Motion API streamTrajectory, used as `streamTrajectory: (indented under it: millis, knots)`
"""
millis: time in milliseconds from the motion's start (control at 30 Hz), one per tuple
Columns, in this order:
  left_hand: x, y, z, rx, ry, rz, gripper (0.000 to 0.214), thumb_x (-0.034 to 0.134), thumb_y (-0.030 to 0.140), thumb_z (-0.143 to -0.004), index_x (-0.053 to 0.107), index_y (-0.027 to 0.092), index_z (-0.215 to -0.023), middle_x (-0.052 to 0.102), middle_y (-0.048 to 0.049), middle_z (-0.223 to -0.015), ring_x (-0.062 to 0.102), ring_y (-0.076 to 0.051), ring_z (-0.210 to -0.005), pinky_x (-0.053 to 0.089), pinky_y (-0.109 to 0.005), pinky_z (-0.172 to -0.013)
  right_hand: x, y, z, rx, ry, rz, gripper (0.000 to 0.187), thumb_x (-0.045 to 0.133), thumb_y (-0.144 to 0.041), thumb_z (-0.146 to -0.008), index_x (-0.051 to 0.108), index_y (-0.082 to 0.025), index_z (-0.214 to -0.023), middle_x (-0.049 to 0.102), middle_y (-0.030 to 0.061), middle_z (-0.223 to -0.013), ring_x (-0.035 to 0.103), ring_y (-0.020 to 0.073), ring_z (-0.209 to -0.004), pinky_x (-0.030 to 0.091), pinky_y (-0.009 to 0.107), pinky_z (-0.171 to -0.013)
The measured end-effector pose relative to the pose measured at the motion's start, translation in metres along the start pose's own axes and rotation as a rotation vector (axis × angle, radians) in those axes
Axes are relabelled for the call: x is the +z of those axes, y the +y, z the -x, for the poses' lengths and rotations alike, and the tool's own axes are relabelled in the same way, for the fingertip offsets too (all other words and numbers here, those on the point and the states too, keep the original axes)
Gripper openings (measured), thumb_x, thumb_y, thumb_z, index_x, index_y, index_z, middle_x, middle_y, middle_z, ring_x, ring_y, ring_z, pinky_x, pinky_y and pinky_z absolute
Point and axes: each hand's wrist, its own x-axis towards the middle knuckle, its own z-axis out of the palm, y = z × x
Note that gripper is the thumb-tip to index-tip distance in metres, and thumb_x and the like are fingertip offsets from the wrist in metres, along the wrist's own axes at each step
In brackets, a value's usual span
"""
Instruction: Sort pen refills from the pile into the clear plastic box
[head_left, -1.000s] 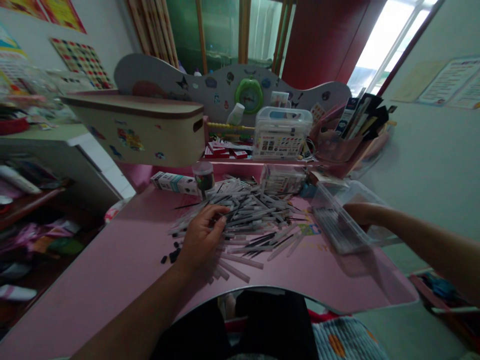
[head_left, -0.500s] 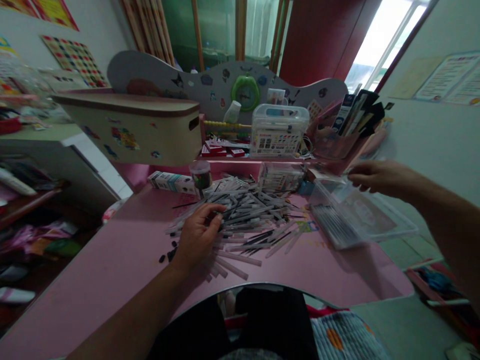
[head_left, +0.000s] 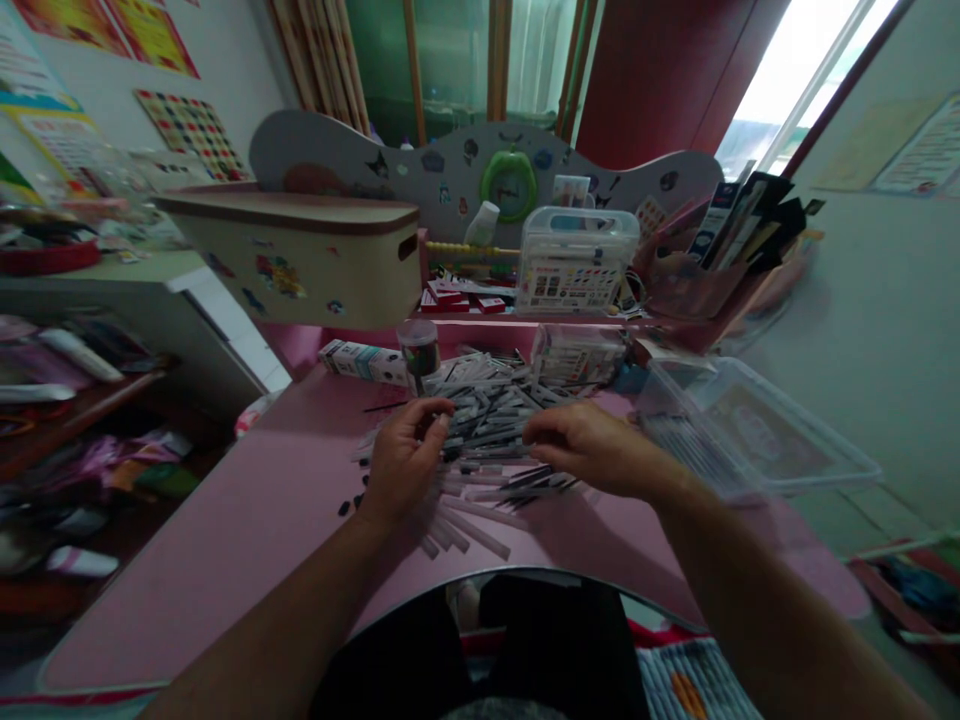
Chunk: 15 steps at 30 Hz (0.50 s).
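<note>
Over the left part of a heap of pen barrels and thin pen parts [head_left: 491, 410] is my left hand [head_left: 405, 462]. Its thumb and fingers are closed together, with something small and pale at the tips that I cannot make out. My right hand [head_left: 581, 442] hangs above the heap's right side, fingers curled downward; what they hold, if anything, is hidden. Small black caps [head_left: 345, 508] lie beside my left wrist. Several whitish tubes [head_left: 472, 535] fan out between the hands toward the table's front edge. To the right, a clear plastic box [head_left: 739, 490] holds a row of slim pens [head_left: 686, 445].
The pink table [head_left: 247, 530] curves inward before my lap. Behind the heap stand a round tub [head_left: 418, 350], a long carton [head_left: 364, 360] and a clear case of pens [head_left: 577, 355]. A shelf above carries a cream bin [head_left: 300, 265] and a handled clear case [head_left: 577, 265].
My right hand has moved left from above the clear box to the pile of pen parts. My left hand stays at about the same place on the heap. The view has shifted slightly.
</note>
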Motion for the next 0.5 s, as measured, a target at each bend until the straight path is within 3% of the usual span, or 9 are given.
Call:
streamTrajectory:
  millis: [100, 233, 500]
  knots:
    - [0.001, -0.001, -0.001, -0.009, 0.016, 0.027, 0.018, 0.057, 0.029, -0.087, 0.068, 0.018, -0.097, 0.068, -0.0039, -0.088, 0.061, -0.018, -0.079, 0.045, -0.029, -0.071, 0.029, 0.022, -0.013, 0.027, -0.001, 0.018, 0.015, 0.06, -0.008, -0.082, 0.072, -0.016, -0.084, 0.069, 0.0014, -0.077, 0.058, 0.0116, -0.07, 0.036, 0.022, -0.066]
    - [0.0, -0.003, -0.002, -0.013, 0.021, 0.035, 0.019, 0.057, 0.03, -0.087, 0.068, 0.018, -0.098, 0.068, -0.0041, -0.089, 0.061, -0.017, -0.078, 0.045, -0.028, -0.069, 0.05, 0.041, -0.017, 0.039, -0.007, 0.122, 0.014, 0.062, -0.009, -0.081, 0.073, -0.016, -0.084, 0.07, 0.0045, -0.082, 0.06, 0.0154, -0.077, 0.036, 0.024, -0.07]
    - [-0.001, -0.003, -0.004, -0.033, 0.052, 0.048, 0.018, 0.058, 0.029, -0.086, 0.068, 0.018, -0.097, 0.068, -0.004, -0.089, 0.06, -0.017, -0.078, 0.045, -0.028, -0.069, 0.069, 0.04, -0.019, 0.001, -0.034, 0.213, 0.01, 0.065, -0.018, -0.086, 0.074, -0.017, -0.089, 0.065, 0.0065, -0.091, 0.057, 0.0159, -0.081, 0.036, 0.025, -0.071]
